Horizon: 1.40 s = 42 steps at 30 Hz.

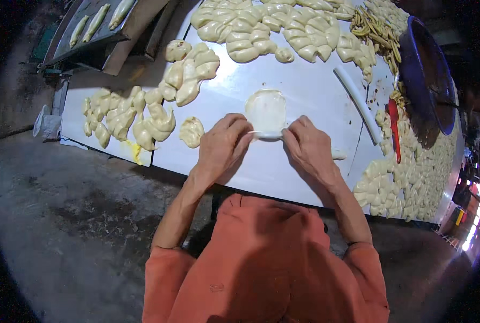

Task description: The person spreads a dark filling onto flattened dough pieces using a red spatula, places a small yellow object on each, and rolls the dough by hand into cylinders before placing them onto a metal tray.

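Observation:
A thin, flattened piece of pale dough (pixel 265 107) lies on the white tabletop in front of me. Its near edge is folded into a narrow roll. My left hand (pixel 225 141) pinches the left end of that roll between thumb and fingers. At the right end, my right hand (pixel 311 144) grips the same roll with its fingers curled down; the fingertips are partly hidden. A small round of dough (pixel 191 132) rests on the table just left of my left hand. Beside my right wrist lies a small pale dough scrap (pixel 338 155).
Dough portions (pixel 245 32) cover the far side, with more heaps at left (pixel 121 116) and right (pixel 406 180). A white rod (pixel 358 105) and a red tool (pixel 394 126) lie at right, near a blue basin (pixel 412 75). Trays (pixel 102 40) hold long dough pieces at upper left.

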Each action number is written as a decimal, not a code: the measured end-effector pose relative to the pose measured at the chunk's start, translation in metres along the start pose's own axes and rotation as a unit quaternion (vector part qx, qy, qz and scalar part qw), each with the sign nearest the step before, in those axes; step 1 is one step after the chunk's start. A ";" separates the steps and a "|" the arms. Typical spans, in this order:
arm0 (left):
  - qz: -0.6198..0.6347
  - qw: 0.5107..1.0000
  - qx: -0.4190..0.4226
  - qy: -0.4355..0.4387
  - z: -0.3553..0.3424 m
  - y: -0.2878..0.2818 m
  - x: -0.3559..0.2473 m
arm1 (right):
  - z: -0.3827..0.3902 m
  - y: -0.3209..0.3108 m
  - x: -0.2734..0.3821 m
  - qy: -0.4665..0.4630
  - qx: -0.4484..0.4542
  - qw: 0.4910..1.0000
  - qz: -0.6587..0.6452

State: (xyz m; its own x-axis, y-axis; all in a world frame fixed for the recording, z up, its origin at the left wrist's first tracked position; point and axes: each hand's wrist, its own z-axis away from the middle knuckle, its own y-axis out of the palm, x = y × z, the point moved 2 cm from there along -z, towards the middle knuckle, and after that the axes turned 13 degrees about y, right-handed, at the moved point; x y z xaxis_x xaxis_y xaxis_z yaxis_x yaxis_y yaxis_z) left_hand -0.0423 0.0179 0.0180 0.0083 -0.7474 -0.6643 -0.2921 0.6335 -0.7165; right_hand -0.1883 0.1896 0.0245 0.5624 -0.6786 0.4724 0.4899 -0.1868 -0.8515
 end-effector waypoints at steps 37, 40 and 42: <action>-0.109 0.991 -0.053 0.050 -0.011 -0.002 0.009 | -0.020 -0.003 -0.010 -0.131 -0.087 0.987 -0.013; -0.092 0.992 -0.054 0.067 -0.013 -0.002 -0.001 | -0.020 0.000 -0.011 -0.133 -0.105 0.985 -0.025; -0.080 0.992 -0.030 0.088 -0.011 0.002 -0.001 | -0.020 -0.004 -0.002 -0.145 -0.115 0.982 -0.034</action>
State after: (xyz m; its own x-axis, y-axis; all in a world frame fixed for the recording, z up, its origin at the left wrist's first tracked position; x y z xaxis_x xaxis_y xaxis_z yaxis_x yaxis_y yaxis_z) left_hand -0.0537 0.0179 0.0201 -0.1070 -0.8646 -0.4910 -0.3572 0.4942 -0.7926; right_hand -0.2044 0.1778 0.0222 0.7164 -0.4341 0.5461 0.3883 -0.4023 -0.8291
